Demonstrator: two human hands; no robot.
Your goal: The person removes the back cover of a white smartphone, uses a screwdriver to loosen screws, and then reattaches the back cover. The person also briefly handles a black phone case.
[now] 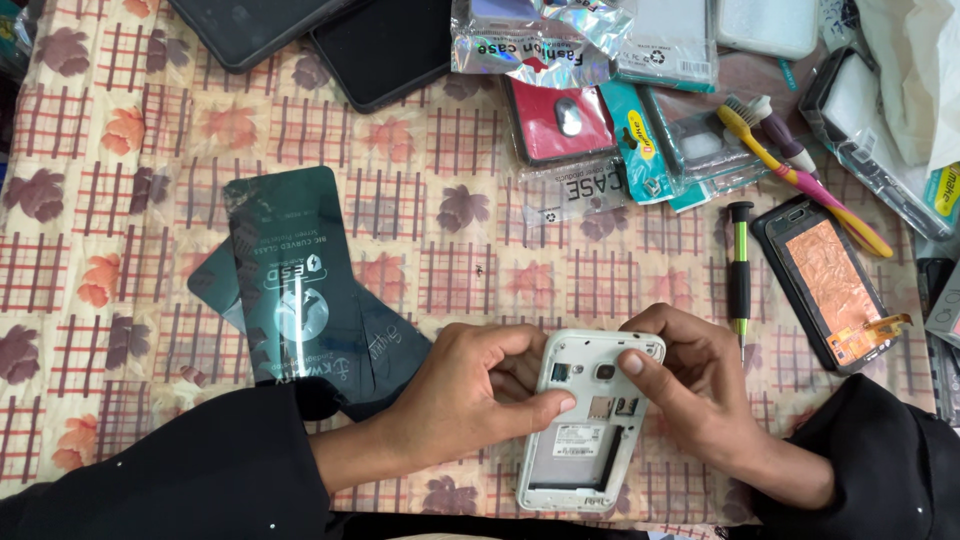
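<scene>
A white phone (585, 440) with its back cover off lies between my hands near the table's front edge; its empty battery bay and card slots show. My left hand (475, 395) grips the phone's left side, thumb resting across the middle of the back. My right hand (690, 390) holds the top right corner, with the thumb pressing beside the camera lens. Both sleeves are black.
A green-and-black screwdriver (739, 275) lies right of the phone, beside a dismantled phone body with copper foil (830, 285). Dark green sachets (290, 280) lie to the left. Toothbrushes (800, 175), packaged phone cases (600, 120) and dark tablets (380, 45) fill the back of the patterned tablecloth (130, 200).
</scene>
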